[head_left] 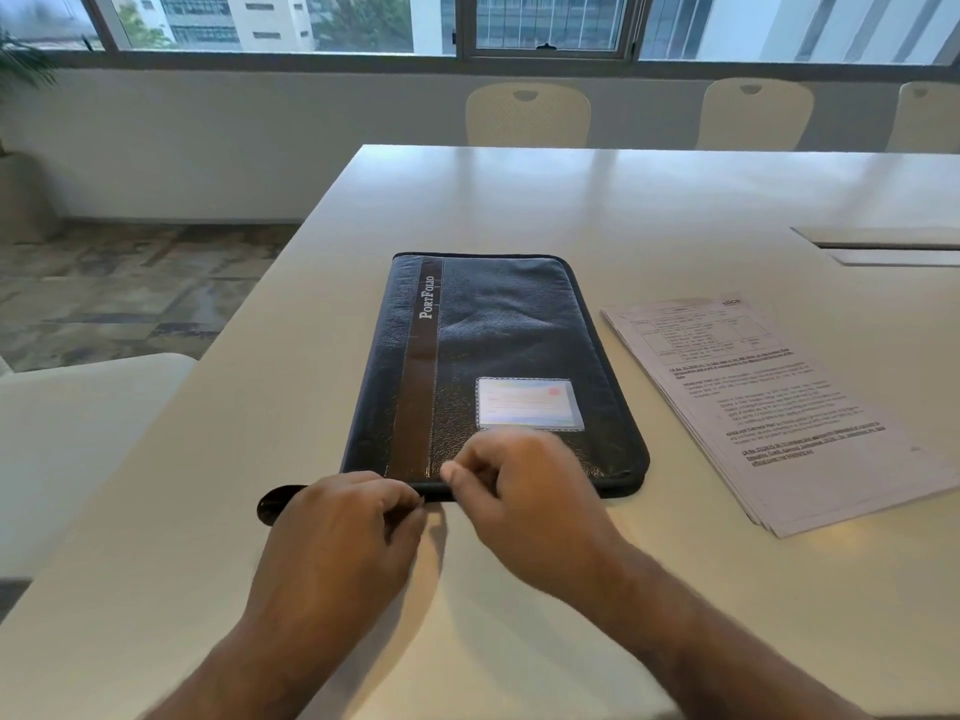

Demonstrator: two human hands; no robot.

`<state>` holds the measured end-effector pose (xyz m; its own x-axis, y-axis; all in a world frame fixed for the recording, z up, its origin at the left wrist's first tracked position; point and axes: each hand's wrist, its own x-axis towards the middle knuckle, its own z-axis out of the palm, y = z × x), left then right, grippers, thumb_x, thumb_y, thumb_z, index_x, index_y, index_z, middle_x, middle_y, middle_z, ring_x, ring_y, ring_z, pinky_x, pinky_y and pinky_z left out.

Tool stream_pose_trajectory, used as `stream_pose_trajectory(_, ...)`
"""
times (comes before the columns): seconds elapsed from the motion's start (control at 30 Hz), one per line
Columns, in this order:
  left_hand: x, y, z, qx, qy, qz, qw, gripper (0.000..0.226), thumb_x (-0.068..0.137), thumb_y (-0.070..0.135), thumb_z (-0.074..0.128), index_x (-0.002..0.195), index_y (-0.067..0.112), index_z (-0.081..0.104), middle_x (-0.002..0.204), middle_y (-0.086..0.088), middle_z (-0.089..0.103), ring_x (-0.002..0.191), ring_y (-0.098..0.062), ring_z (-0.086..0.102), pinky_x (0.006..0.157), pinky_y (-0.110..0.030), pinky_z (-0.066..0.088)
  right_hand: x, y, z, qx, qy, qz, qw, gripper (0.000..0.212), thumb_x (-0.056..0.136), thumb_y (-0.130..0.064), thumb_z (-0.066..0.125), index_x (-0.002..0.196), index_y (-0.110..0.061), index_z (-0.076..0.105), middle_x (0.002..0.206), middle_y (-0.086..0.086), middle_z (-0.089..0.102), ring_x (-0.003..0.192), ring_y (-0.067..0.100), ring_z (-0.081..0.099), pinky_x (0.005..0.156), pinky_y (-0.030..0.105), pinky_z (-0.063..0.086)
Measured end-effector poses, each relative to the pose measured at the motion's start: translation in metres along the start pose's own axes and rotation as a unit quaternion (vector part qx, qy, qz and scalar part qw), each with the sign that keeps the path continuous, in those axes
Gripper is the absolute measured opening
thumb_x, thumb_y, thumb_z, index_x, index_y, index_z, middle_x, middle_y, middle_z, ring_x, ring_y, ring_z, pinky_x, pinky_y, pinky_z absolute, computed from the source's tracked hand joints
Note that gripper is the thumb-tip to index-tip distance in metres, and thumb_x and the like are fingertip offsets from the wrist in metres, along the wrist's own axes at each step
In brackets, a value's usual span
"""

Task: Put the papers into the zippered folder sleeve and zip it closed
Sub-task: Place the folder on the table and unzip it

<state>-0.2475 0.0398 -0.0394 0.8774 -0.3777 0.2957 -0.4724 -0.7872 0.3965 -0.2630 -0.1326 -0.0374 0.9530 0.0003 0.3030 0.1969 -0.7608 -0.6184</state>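
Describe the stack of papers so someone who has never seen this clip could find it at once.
Start at the white table and find the dark portfolio folder lying flat in its middle. The stack of papers lies apart from it, on the folder's right, fanned slightly. It is the only printed white sheet pile, with a table grid at its top.

1. Folder (498,366): dark navy/black grained leather look, white stitching.
2. Stripe (422,366) down the folder's left part: glossy dark brown, white "PortFolio" lettering.
3. Card window (529,403) on folder: clear, pale card inside with faint blue-green tint and a red mark.
4. Papers (769,407): white, black print, a ruled table at the top.
5. Counter (519,200): plain glossy off-white.
6. Chairs (527,114): cream, fine perforated pattern.
7. Floor (119,293): mottled grey-brown patchwork.
8. Window frames (550,53): grey.
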Motion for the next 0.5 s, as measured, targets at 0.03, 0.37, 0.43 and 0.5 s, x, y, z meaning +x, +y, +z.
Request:
stream_pose_trajectory(0.03,0.000,0.001,0.000,0.000,0.006,-0.010,1.000,0.005,0.075,0.025,0.081,0.072,0.027,0.077,0.064,0.015,0.066,0.058,-0.005,0.059,0.053,-0.026,0.048,0.003,0.004,-0.001,-0.037,0.026,-0.020,0.999,0.019,0.091,-0.036,0.056,0.085,-0.024,0.068,0.074,-0.015,0.060,0.071,0.003,0.054,0.064,0.023,0.047)
stream_pose_trajectory(0.37,-0.001,-0.007,0.001,0.028,0.015,-0.067,0.997,0.028,0.076,0.033,0.078,0.053,0.025,0.063,0.051,0.012,0.056,0.051,-0.006,0.052,0.051,-0.030,0.046,0.012,0.040,0.016,-0.202,-0.134,0.011,0.970,0.069,0.091,-0.072,0.002,0.152,-0.040,-0.005,0.163,-0.010,-0.006,0.149,0.010,-0.013,0.117,0.033,-0.011)
stream_pose_trajectory(0.43,-0.001,-0.009,-0.003,0.042,0.020,-0.063,0.997,0.031,0.072,0.029,0.080,0.049,0.025,0.060,0.047,0.011,0.055,0.048,-0.007,0.051,0.053,-0.031,0.045,0.011,0.040,0.015,-0.210,-0.135,0.014,0.968,0.070,0.090,-0.072,0.001,0.152,-0.040,-0.007,0.163,-0.009,-0.008,0.148,0.010,-0.014,0.118,0.034,-0.011)
stream_pose_trajectory(0.5,-0.002,-0.015,-0.008,0.057,0.020,-0.070,0.996,0.031,0.071,0.028,0.080,0.048,0.026,0.059,0.046,0.011,0.055,0.048,-0.007,0.051,0.056,-0.032,0.045,0.010,0.039,0.014,-0.214,-0.138,0.015,0.967,0.070,0.091,-0.072,0.000,0.152,-0.040,-0.008,0.163,-0.009,-0.009,0.148,0.009,-0.015,0.119,0.034,-0.011)
